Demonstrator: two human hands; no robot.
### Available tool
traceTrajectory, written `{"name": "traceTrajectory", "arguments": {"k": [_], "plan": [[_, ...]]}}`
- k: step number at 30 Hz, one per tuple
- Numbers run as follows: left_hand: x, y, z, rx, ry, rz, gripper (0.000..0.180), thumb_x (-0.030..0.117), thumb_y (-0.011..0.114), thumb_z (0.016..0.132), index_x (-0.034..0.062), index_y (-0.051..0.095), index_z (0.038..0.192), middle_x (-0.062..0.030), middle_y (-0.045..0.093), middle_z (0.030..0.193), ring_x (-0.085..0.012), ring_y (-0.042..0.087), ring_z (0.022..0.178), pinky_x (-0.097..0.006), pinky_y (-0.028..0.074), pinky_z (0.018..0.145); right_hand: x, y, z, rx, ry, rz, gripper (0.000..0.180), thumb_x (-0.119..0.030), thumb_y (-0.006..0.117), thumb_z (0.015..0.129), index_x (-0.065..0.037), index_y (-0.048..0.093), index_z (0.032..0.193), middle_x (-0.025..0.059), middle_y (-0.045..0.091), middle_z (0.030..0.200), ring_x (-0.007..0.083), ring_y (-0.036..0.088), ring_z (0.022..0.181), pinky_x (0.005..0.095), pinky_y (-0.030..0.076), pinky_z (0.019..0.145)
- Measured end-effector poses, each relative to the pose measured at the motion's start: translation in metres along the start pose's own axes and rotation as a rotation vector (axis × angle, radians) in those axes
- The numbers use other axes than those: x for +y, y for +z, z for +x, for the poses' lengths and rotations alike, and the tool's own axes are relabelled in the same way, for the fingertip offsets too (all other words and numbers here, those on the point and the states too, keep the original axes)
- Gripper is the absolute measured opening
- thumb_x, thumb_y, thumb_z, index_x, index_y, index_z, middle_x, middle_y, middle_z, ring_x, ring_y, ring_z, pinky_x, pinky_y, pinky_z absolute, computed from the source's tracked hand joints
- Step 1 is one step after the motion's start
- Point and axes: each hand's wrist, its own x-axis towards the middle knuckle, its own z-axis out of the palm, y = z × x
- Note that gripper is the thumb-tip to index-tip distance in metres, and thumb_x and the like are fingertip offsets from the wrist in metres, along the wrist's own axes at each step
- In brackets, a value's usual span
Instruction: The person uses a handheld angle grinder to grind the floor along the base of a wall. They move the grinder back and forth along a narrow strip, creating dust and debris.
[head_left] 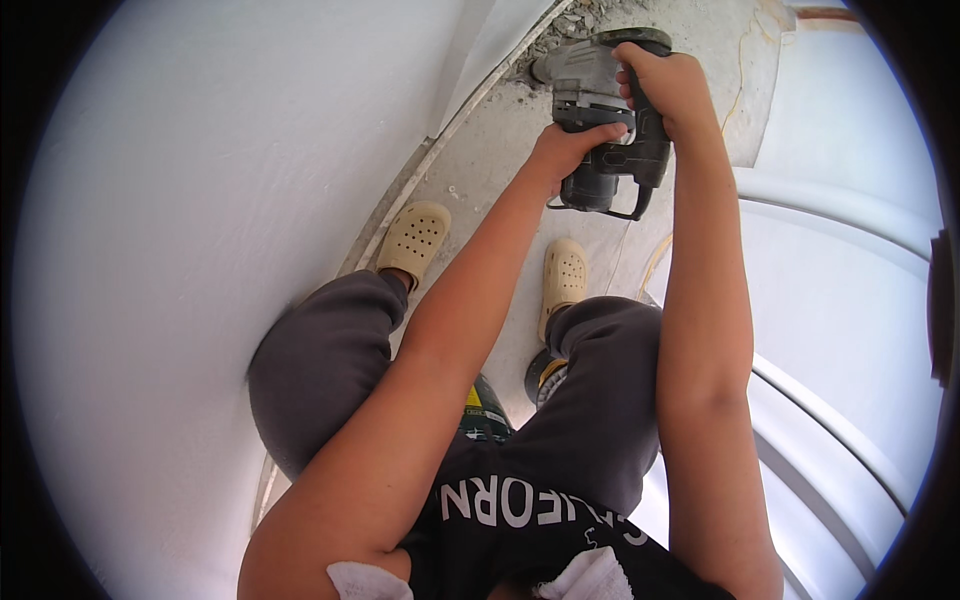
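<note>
A grey and black rotary hammer (590, 85) is held out ahead of me, its front end pointing left toward the foot of the wall. My right hand (665, 82) wraps round its rear D-shaped handle, with the thumb over the top. My left hand (578, 150) grips the middle of the body beside the motor housing, thumb stretched along it; most of its fingers are hidden underneath. The tool's tip meets broken rubble (560, 40) along the wall's edge, and I cannot make out a bit there.
A white wall (200, 220) rises close on the left, with a narrow edge strip along its foot. The concrete floor (490, 180) carries a thin yellowish cable (745, 70). My beige clogs (413, 237) stand apart. White panels with rails (830, 220) lie to the right; a dark green container (485, 412) sits between my legs.
</note>
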Motion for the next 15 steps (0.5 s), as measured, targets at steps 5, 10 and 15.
{"name": "traceTrajectory", "arguments": {"k": [5,10,15], "plan": [[-0.001,-0.002,0.008,0.015,-0.032,0.031,0.055,0.03,0.087,0.072,0.0014,0.065,0.113,-0.0087,0.071,0.101,-0.0172,0.07,0.084,-0.032,0.057,0.074,0.013,0.003,0.019,-0.005,0.047,0.0,0.038,-0.035,0.064,0.078,0.0,0.071,0.065,0.0072,0.067,0.061,0.0178,0.063,0.057,0.0317,0.048,0.057],[0.0,-0.005,0.011,0.037,-0.027,0.061,0.055,0.032,0.086,0.074,0.0016,0.065,0.115,-0.0081,0.071,0.102,-0.017,0.069,0.09,-0.032,0.056,0.078,0.02,0.009,0.04,-0.08,0.061,-0.278,0.039,-0.038,0.056,0.078,-0.007,0.071,0.06,0.0031,0.066,0.059,0.0183,0.064,0.063,0.0329,0.05,0.063],[0.002,-0.008,0.011,0.064,-0.048,0.151,0.057,0.036,0.087,0.073,0.0018,0.066,0.114,-0.0082,0.071,0.103,-0.0161,0.069,0.089,-0.031,0.055,0.078,0.022,0.008,0.047,-0.076,0.104,-0.037,0.02,-0.017,0.065,0.078,0.003,0.065,0.074,0.0103,0.065,0.067,0.0184,0.061,0.056,0.0317,0.051,0.052]]}}
